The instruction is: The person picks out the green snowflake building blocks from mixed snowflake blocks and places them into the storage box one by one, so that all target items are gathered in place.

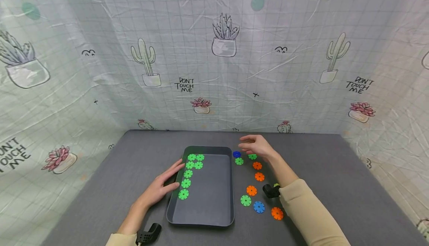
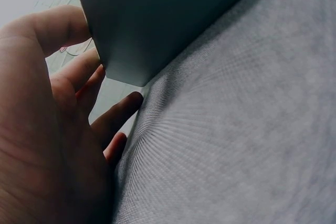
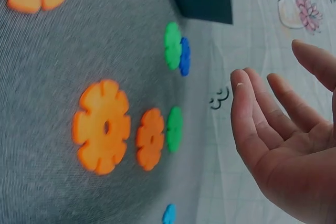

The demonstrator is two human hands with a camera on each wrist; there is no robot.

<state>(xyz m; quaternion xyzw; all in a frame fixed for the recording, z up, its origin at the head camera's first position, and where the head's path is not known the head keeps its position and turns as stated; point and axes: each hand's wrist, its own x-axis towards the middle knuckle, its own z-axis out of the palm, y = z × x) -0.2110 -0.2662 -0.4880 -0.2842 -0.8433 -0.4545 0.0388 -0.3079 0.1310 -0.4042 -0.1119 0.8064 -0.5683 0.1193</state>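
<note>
A dark grey tray [image 1: 211, 197] stands on the table, with several green notched plastic discs [image 1: 186, 183] lined up along its left side. My left hand [image 1: 161, 186] rests at the tray's left rim, thumb over the edge, the fingers loosely extended; in the left wrist view its fingertips are against the tray's outer wall [image 2: 152, 19]. Above the table, right of the tray's far corner, my right hand [image 1: 257, 146] hovers with loosely bent fingers and nothing in its grasp. Nearest to it lie a dark blue disc [image 1: 237, 154] and a green disc [image 1: 253, 156].
More discs lie scattered right of the tray: an orange disc [image 1: 259, 176], a light blue disc [image 1: 259, 207] and another orange disc [image 1: 277, 213] among them. A yellow-green piece [image 1: 276, 185] is partly hidden by the right wrist. A cactus-print curtain [image 1: 214, 71] hangs behind the grey table [image 1: 100, 201].
</note>
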